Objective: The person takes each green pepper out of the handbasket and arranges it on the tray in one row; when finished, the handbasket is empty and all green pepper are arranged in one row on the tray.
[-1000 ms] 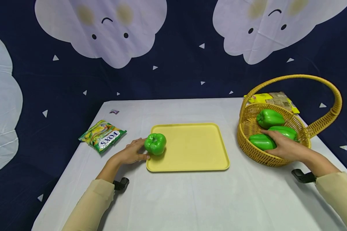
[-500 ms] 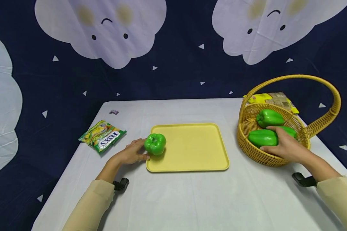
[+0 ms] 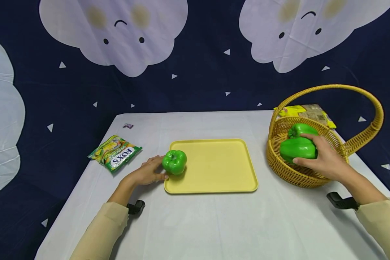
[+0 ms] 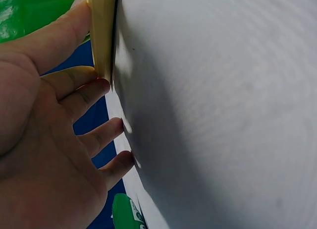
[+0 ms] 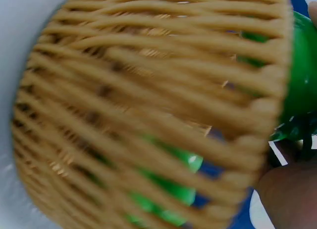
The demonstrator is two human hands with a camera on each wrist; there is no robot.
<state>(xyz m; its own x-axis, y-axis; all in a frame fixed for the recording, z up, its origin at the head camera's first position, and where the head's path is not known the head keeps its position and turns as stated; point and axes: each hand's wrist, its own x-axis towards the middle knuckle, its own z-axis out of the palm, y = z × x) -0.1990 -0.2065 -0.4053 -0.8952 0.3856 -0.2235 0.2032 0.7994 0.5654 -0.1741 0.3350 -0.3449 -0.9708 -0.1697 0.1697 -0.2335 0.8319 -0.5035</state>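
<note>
Where legible, FOX'S [image 3: 123, 156] near left fingers [image 3: 154, 161]

You see a plain pale-yellow tray [image 3: 217, 166]; at its left edge, a bright green pepper [image 3: 174, 162]. Right of the tray, your basket [image 3: 287, 174] shows a golden-brown weave around green peppers [image 3: 297, 149]. Left of the tray, a green-and-yellow packet [image 3: 114, 153], dark blue lettering on a white label [image 3: 123, 156]. Beyond the tray, note the navy cloth [image 3: 201, 90] patterned with whitish clouds [image 3: 117, 50] and white triangles [image 3: 227, 52]. Beneath the tray, the white desk [image 3: 201, 227]; nearer you, plain cream sleeves [image 3: 100, 231].
</note>
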